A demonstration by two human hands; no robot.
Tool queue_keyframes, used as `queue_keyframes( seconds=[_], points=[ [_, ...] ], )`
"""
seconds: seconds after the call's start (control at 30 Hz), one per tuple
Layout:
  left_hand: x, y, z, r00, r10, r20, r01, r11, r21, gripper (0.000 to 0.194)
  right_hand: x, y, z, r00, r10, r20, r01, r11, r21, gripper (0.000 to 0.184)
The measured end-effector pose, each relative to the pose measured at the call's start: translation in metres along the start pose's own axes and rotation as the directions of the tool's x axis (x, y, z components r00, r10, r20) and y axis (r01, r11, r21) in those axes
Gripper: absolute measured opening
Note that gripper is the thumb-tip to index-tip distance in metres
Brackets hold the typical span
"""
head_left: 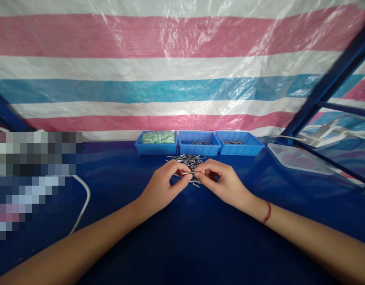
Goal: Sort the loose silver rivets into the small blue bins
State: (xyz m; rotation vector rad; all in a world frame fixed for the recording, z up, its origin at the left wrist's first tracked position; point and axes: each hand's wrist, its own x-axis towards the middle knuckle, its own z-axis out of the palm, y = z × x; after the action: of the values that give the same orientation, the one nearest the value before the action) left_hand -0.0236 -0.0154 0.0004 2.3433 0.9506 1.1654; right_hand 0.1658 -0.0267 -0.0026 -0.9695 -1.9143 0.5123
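My left hand (167, 180) and my right hand (221, 180) meet over the table, each with thumb and forefinger pinched. Between the fingertips lies a thin silver blind rivet (187, 173), held roughly level, one end in each hand. Just behind and beneath the fingers is a loose pile of similar metal rivets (190, 159), lying in all directions on the blue tabletop (182, 237). The fingers hide part of the pile and most of the held rivet's right end.
Three blue bins stand in a row behind the pile: the left bin (155, 149) holds green and whitish pieces under clear plastic, the middle bin (198, 150) and right bin (242, 150) hold metal pins. A clear plastic lid (295, 160) lies right; a white cable (86, 194) runs left.
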Motion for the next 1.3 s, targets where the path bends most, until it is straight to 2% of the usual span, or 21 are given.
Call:
queue_keyframes(
  seconds=[0.13, 0.3, 0.4, 0.5, 0.6, 0.67, 0.7, 0.8, 0.83, 0.9, 1.0, 1.07, 1.13, 1.23, 1.3],
  points=[
    [0.000, 0.000, 0.000, 1.000, 0.009, -0.009, -0.009, 1.000, 0.007, 0.002, 0.001, 0.001, 0.001, 0.998, -0.030, 0.051, 0.033, 0.999, -0.042, 0.011],
    [-0.001, 0.001, 0.000, 1.000, 0.007, -0.001, -0.007, 1.000, 0.008, 0.009, -0.001, 0.001, 0.001, 0.990, -0.072, 0.125, 0.078, 0.996, -0.051, 0.012],
    [-0.001, 0.000, 0.000, 1.000, 0.003, 0.018, -0.003, 1.000, 0.003, 0.012, -0.002, 0.000, 0.002, 0.988, -0.065, 0.139, 0.071, 0.997, -0.035, 0.014],
    [-0.001, -0.002, 0.000, 0.999, 0.000, 0.035, -0.001, 1.000, 0.016, 0.011, 0.000, 0.002, 0.003, 0.995, 0.009, 0.100, -0.016, 0.998, 0.067, 0.015],
    [0.000, -0.004, -0.002, 0.999, 0.009, 0.035, -0.011, 0.998, 0.070, 0.013, 0.007, 0.010, -0.002, 0.978, 0.207, 0.001, -0.200, 0.946, 0.256, 0.020],
    [0.001, -0.007, -0.004, 0.999, 0.007, 0.035, -0.011, 0.993, 0.119, 0.013, 0.014, 0.018, -0.010, 0.923, 0.366, -0.118, -0.290, 0.865, 0.410, 0.023],
    [0.002, -0.008, -0.005, 0.999, 0.005, 0.040, -0.011, 0.989, 0.145, 0.013, 0.017, 0.022, -0.015, 0.875, 0.446, -0.188, -0.309, 0.814, 0.492, 0.023],
    [0.004, -0.014, -0.008, 0.998, -0.008, 0.064, -0.006, 0.975, 0.222, 0.011, 0.027, 0.035, -0.033, 0.685, 0.654, -0.320, -0.307, 0.657, 0.688, 0.019],
    [0.004, -0.017, -0.009, 0.997, -0.015, 0.071, -0.003, 0.970, 0.242, 0.011, 0.029, 0.039, -0.039, 0.639, 0.693, -0.335, -0.304, 0.626, 0.718, 0.017],
    [0.005, -0.021, -0.011, 0.996, -0.028, 0.082, 0.004, 0.962, 0.273, 0.011, 0.033, 0.045, -0.050, 0.574, 0.738, -0.355, -0.301, 0.593, 0.747, 0.015],
    [0.005, -0.027, -0.013, 0.993, -0.039, 0.108, 0.003, 0.950, 0.311, 0.010, 0.035, 0.049, -0.060, 0.527, 0.769, -0.362, -0.307, 0.570, 0.762, 0.018],
    [0.005, -0.028, -0.013, 0.990, -0.045, 0.134, -0.004, 0.939, 0.343, 0.009, 0.035, 0.047, -0.060, 0.525, 0.777, -0.348, -0.319, 0.559, 0.766, 0.021],
    [0.004, -0.028, -0.013, 0.985, -0.054, 0.164, -0.011, 0.928, 0.373, 0.008, 0.033, 0.043, -0.055, 0.552, 0.770, -0.320, -0.340, 0.558, 0.757, 0.019],
    [0.004, -0.026, -0.012, 0.974, -0.056, 0.219, -0.039, 0.914, 0.404, 0.009, 0.029, 0.034, -0.042, 0.617, 0.741, -0.265, -0.379, 0.575, 0.725, 0.015],
    [0.004, -0.025, -0.012, 0.966, -0.058, 0.253, -0.056, 0.905, 0.421, 0.011, 0.025, 0.029, -0.032, 0.692, 0.684, -0.233, -0.408, 0.635, 0.656, 0.016]
  ],
)
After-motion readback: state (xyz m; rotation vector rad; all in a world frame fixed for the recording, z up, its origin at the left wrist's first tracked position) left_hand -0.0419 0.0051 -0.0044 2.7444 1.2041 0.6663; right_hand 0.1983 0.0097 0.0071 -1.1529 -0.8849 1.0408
